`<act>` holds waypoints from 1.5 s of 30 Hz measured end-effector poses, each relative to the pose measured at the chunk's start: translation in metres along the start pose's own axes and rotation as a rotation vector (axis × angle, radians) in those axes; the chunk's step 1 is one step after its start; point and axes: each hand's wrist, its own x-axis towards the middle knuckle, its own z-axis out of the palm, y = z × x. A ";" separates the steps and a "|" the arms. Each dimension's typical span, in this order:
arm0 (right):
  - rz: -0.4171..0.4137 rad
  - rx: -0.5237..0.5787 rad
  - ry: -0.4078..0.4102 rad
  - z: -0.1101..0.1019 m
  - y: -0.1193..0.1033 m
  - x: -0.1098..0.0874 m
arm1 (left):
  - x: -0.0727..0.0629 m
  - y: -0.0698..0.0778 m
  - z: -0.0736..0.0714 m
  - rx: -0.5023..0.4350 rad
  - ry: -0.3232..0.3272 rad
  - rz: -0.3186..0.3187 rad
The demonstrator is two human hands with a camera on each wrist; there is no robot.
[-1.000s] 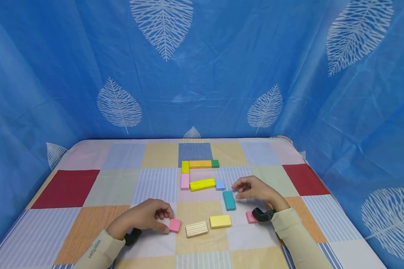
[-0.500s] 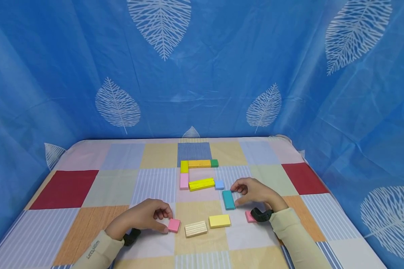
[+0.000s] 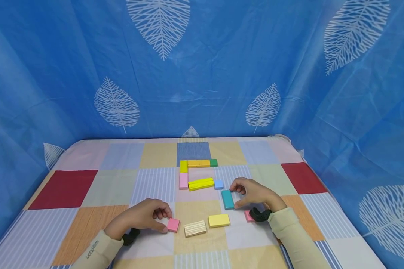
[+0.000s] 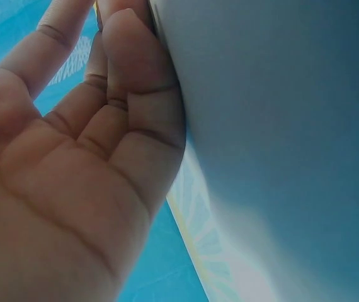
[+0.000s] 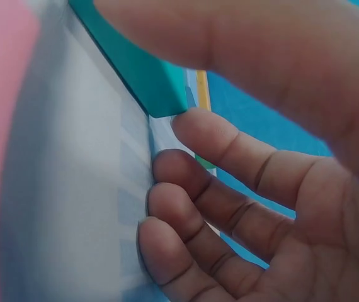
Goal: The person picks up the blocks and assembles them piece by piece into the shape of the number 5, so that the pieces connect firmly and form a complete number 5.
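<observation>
In the head view my left hand [image 3: 143, 217] rests low on the cloth, thumb and index finger at the near and far corners of a small square pink wooden block [image 3: 173, 225], which they pinch. The left wrist view shows the palm and curled fingers [image 4: 145, 56]; the pink block cannot be made out there. My right hand [image 3: 256, 192] pinches a teal rectangular block [image 3: 227, 199] lying flat, thumb at its near end and index finger at its far end. In the right wrist view, the thumb partly covers the teal block [image 5: 148, 75]; the other fingers curl beside it.
Between the hands lie a striped pale wooden block [image 3: 195, 228] and a yellow block [image 3: 219, 220]. Another pink block [image 3: 249, 216] sits partly under the right wrist strap. Farther back, an orange block [image 3: 198, 163], a bright yellow block [image 3: 201, 184] and several others form an outline.
My right hand has moved slightly left, and its thumb and index finger have closed onto the teal block. The left hand stays at the pink block.
</observation>
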 end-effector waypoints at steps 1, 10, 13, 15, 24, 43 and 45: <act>-0.007 -0.002 -0.001 0.000 0.000 0.000 | 0.000 0.000 0.000 0.001 -0.001 0.001; -0.070 -0.027 0.013 0.002 -0.002 0.000 | 0.000 0.001 0.000 0.003 0.001 -0.006; -0.080 -0.039 0.021 0.003 -0.002 0.000 | 0.000 0.001 0.000 0.000 0.003 -0.014; -0.093 -0.044 0.026 0.005 -0.003 0.001 | 0.000 0.001 0.000 -0.002 0.004 -0.017; -0.107 -0.063 0.039 0.006 -0.007 0.002 | 0.001 -0.001 0.000 0.003 0.002 -0.004; -0.072 -0.106 0.067 0.009 -0.011 0.005 | 0.001 -0.001 0.000 0.010 0.008 -0.004; -0.062 -0.116 0.068 0.009 -0.011 0.006 | 0.001 0.000 -0.001 0.011 0.008 -0.002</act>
